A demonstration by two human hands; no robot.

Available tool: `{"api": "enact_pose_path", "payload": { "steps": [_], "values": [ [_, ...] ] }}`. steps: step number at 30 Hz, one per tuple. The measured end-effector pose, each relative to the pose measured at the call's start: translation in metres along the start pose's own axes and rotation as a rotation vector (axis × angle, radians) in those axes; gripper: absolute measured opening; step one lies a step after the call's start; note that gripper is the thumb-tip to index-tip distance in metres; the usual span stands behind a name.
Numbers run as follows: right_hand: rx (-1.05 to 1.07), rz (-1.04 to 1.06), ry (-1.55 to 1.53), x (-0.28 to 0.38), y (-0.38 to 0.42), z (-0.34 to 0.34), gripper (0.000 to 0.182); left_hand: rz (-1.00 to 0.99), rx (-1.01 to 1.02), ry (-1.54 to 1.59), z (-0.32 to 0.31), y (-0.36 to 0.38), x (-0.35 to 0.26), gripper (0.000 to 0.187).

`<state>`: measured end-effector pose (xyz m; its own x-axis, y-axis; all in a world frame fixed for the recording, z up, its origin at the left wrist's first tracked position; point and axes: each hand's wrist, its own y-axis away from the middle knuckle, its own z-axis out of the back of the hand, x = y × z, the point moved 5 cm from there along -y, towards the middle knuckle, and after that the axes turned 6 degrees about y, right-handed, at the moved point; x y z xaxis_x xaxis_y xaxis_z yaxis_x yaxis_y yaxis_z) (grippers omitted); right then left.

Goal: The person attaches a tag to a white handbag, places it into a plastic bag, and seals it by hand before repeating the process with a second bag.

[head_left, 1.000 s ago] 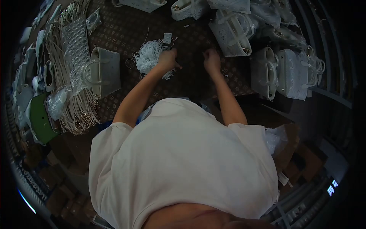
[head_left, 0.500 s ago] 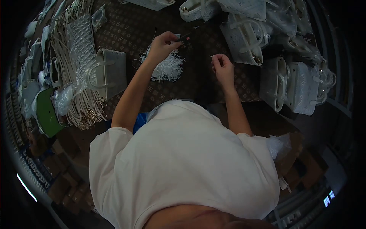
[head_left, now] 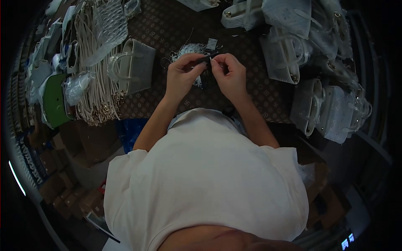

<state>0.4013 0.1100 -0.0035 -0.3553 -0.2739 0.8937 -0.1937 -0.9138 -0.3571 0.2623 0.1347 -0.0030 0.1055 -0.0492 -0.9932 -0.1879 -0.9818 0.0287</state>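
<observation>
My left hand (head_left: 182, 75) is closed in a pinch on a small dark flat piece (head_left: 211, 55), whose exact kind I cannot make out. My right hand (head_left: 231, 76) meets it from the other side, thumb and finger pinched at the piece's edge. A tiny pale bit (head_left: 211, 60) shows at the right fingertips. Just behind the left fingers lies a heap of white strings (head_left: 193, 49), partly covered by the hands. Beside the heap is a small pale packet (head_left: 212, 43).
A cream handbag (head_left: 140, 67) stands at left, near many cream straps (head_left: 90, 98) and bubble wrap (head_left: 109, 25). Further left is a green bag piece (head_left: 54, 100). Several wrapped white handbags (head_left: 278, 58) line the right side of the brown patterned table cover (head_left: 167, 25).
Both hands have come together over the table. My right hand moved left and the left moved right and nearer my body, bringing the dark piece to the right fingertips. The view has shifted.
</observation>
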Motion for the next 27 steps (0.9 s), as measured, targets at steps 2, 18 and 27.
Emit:
{"api": "enact_pose_path", "payload": {
  "steps": [2,18,27],
  "values": [
    [0.064,-0.114,-0.064,0.003,0.004,-0.004,0.004,0.070,-0.013,0.002,0.004,0.007,-0.002,0.020],
    [0.258,-0.296,-0.308,0.022,0.035,-0.033,0.008,-0.059,-0.036,-0.091,0.034,0.053,-0.021,0.021],
    [0.378,-0.404,-0.363,0.038,0.046,-0.070,0.007,-0.052,-0.083,-0.060,0.073,0.076,-0.023,0.019]
  ]
}}
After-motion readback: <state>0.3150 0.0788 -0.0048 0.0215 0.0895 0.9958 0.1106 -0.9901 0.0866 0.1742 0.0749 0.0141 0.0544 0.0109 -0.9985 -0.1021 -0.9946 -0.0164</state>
